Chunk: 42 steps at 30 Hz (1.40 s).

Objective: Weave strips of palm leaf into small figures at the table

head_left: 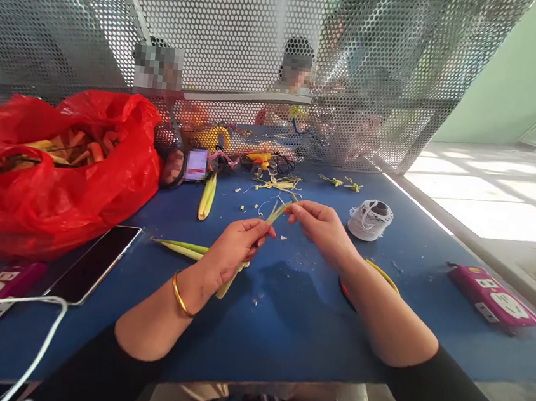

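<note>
Between my two hands, above the middle of the blue table (290,349), is a thin bundle of pale green leaf strips (276,213). The fingers of my left hand (239,245) pinch its lower end, and a gold bangle circles that wrist. My right hand (316,225) pinches the upper tips between thumb and finger. Below my left hand lie a green leaf stalk (179,248) and a paler stalk piece (225,287), both partly hidden by it. A yellow-handled tool (384,275) is mostly covered by my right forearm.
A red plastic bag (125,192) of husks and a phone (93,265) are at left. A string spool (370,221) and a purple box (494,298) stand at right. Behind are a leaf stalk (207,197), scraps (279,182) and a perforated metal screen (238,25), with people beyond.
</note>
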Available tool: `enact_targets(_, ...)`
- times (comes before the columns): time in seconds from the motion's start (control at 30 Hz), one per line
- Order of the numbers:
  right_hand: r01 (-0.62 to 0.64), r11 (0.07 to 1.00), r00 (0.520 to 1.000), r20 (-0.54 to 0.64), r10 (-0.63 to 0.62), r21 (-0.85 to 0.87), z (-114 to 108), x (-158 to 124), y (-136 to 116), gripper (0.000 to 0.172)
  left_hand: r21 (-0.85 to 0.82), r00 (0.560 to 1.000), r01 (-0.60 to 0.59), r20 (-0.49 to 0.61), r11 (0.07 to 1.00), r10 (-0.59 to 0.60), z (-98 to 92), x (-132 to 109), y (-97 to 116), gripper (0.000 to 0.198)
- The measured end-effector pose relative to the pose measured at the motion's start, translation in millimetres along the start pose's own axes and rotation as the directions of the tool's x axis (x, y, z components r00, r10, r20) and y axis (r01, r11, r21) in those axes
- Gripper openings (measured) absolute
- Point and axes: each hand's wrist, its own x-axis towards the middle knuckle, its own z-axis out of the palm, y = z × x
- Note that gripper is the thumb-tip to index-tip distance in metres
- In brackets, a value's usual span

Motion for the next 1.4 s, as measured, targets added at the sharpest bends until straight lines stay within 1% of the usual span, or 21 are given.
enact_targets(0.07, -0.071, 0.997, 0.997, 0.006, 0.070, 0.033, -3.7, 1.4, -1.0, 0.023, -0.056, 0.997, -0.006, -0.076, 0.998, 0.002, -1.6, 2.1, 1.0, 0.024)
enact_targets(0.17, -0.151, 0.988, 0.979, 0.146, 0.144, 0.041, -4.3, 0.1, -2.9, 0.018, -0.103, 0.990, -0.011, -0.140, 0.995, -0.004, -2.3, 3.7, 1.1, 0.020)
enact_targets(0.27, -0.179, 0.983, 0.946, 0.281, 0.160, 0.043, 0.1, -3.5, -4.7, 0.018, -0.140, 0.992, 0.017, -0.123, 0.990, -0.034, -0.2, 2.6, 0.8, 0.018)
enact_targets(0.33, -0.185, 0.981, 0.930, 0.331, 0.159, 0.050, 3.4, -4.9, -4.6, 0.015, -0.158, 0.993, 0.044, -0.097, 0.986, -0.060, 1.7, 0.8, 1.5, 0.018)
enact_targets(0.4, -0.177, 0.983, 0.924, 0.353, 0.148, 0.050, 5.6, -5.1, -3.3, 0.015, -0.155, 0.995, 0.079, -0.055, 0.985, -0.088, 3.1, -1.0, 2.4, 0.018)
enact_targets(0.47, -0.148, 0.988, 0.932, 0.341, 0.127, 0.036, 6.8, -4.9, -1.1, 0.015, -0.136, 0.993, 0.116, 0.006, 0.984, -0.117, 3.5, -2.1, 2.5, 0.018)
enact_targets(0.53, -0.093, 0.996, 0.948, 0.306, 0.086, 0.007, 7.0, -5.2, 1.1, 0.014, -0.124, 0.990, 0.137, 0.050, 0.983, -0.132, 3.1, -2.1, 1.3, 0.019)
enact_targets(0.6, -0.013, 0.998, 0.962, 0.272, 0.027, -0.055, 6.1, -5.8, 2.9, 0.013, -0.136, 0.992, 0.126, 0.048, 0.983, -0.121, 2.1, -1.2, -0.7, 0.020)
enact_targets(0.67, 0.067, 0.986, 0.966, 0.257, -0.025, -0.155, 3.8, -6.1, 4.2, 0.012, -0.153, 0.995, 0.095, 0.019, 0.984, -0.093, 1.0, 0.1, -2.4, 0.022)
enact_targets(0.77, 0.167, 0.922, 0.962, 0.262, -0.075, -0.350, -2.2, -5.3, 5.1, 0.011, -0.113, 0.998, 0.057, -0.008, 0.992, -0.058, -0.2, 1.7, -2.8, 0.021)
enact_targets(0.83, 0.220, 0.862, 0.960, 0.258, -0.109, -0.456, -6.4, -4.5, 4.5, 0.015, -0.041, 0.999, 0.034, -0.034, 0.999, -0.036, -0.2, 2.3, -2.5, 0.020)
enact_targets(0.93, 0.279, 0.792, 0.954, 0.248, -0.167, -0.543, -10.5, -5.6, 1.2, 0.018, 0.060, 0.995, -0.016, -0.097, 0.998, 0.022, 0.4, 2.7, -2.7, 0.019)
enact_targets(1.0, 0.327, 0.746, 0.944, 0.236, -0.230, -0.580, -11.1, -7.8, -2.3, 0.016, 0.126, 0.994, -0.036, -0.098, 0.991, 0.049, 0.6, 2.1, -3.2, 0.019)
enact_targets(1.07, 0.371, 0.702, 0.928, 0.224, -0.297, -0.607, -10.8, -10.2, -5.9, 0.013, 0.213, 0.997, -0.036, -0.056, 0.976, 0.049, 0.3, 0.9, -3.3, 0.020)
enact_targets(1.13, 0.401, 0.675, 0.915, 0.230, -0.332, -0.619, -10.2, -12.1, -8.7, 0.013, 0.327, 0.999, -0.048, -0.007, 0.944, 0.054, -0.7, -0.6, -2.6, 0.022)
enact_targets(1.17, 0.411, 0.669, 0.910, 0.239, -0.338, -0.619, -10.1, -12.7, -9.7, 0.013, 0.395, 0.998, -0.069, 0.020, 0.916, 0.066, -1.3, -1.2, -1.9, 0.023)
enact_targets(1.23, 0.417, 0.673, 0.908, 0.252, -0.334, -0.611, -10.5, -12.7, -10.8, 0.013, 0.535, 0.989, -0.145, 0.096, 0.832, 0.111, -2.7, -1.9, -0.2, 0.025)
enact_targets(1.3, 0.398, 0.708, 0.918, 0.249, -0.310, -0.584, -11.9, -10.9, -10.6, 0.015, 0.632, 0.968, -0.245, 0.204, 0.735, 0.147, -3.8, -2.2, 1.4, 0.026)
enact_targets(1.33, 0.374, 0.743, 0.927, 0.247, -0.282, -0.555, -12.8, -9.4, -10.1, 0.016, 0.650, 0.953, -0.291, 0.264, 0.702, 0.151, -4.2, -2.5, 2.2, 0.026)
enact_targets(1.37, 0.339, 0.789, 0.938, 0.250, -0.241, -0.512, -13.9, -7.4, -9.1, 0.018, 0.646, 0.937, -0.329, 0.317, 0.689, 0.150, -4.5, -2.9, 2.9, 0.026)
enact_targets(1.4, 0.290, 0.841, 0.948, 0.259, -0.186, -0.457, -14.9, -5.0, -7.8, 0.020, 0.625, 0.923, -0.352, 0.354, 0.697, 0.149, -4.6, -3.6, 3.6, 0.026)
